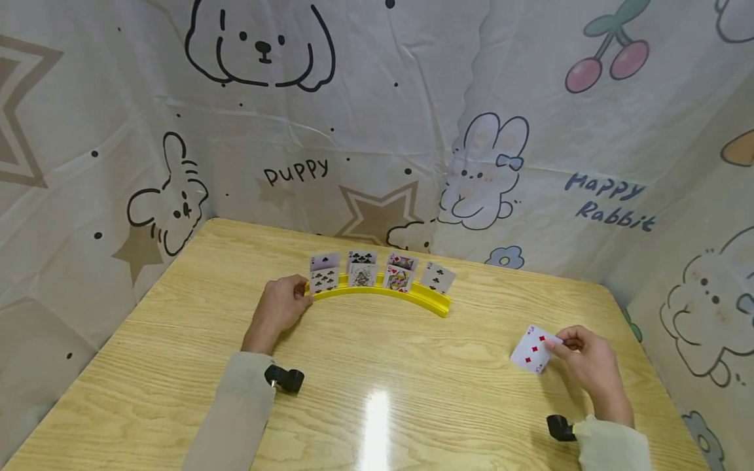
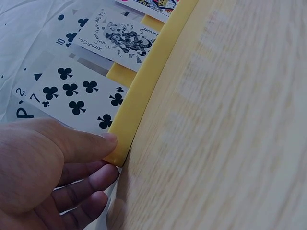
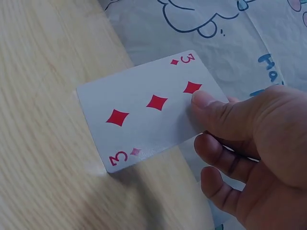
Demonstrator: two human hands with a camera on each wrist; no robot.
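Note:
A curved yellow card holder (image 1: 377, 290) stands on the table with playing cards in two rows. The front row has a seven of clubs (image 2: 74, 93), a joker (image 2: 117, 40) and a queen (image 1: 398, 279); behind are a two of spades (image 1: 325, 260), a ten of clubs (image 1: 362, 257) and a red-suited face card (image 1: 403, 260). A club card (image 1: 437, 278) leans alone at the right end. My left hand (image 1: 283, 304) pinches the holder's left end, thumb in front. Over the table's right side, my right hand (image 1: 589, 366) pinches a three of diamonds (image 3: 156, 103) by one edge, face up.
A wooden table (image 1: 330, 366) lies under everything, with a light glare near its front. Behind it and along the sides hangs a white cloth (image 1: 365, 118) printed with cartoon animals and stars. Black wrist cameras (image 1: 284, 379) sit on both sleeves.

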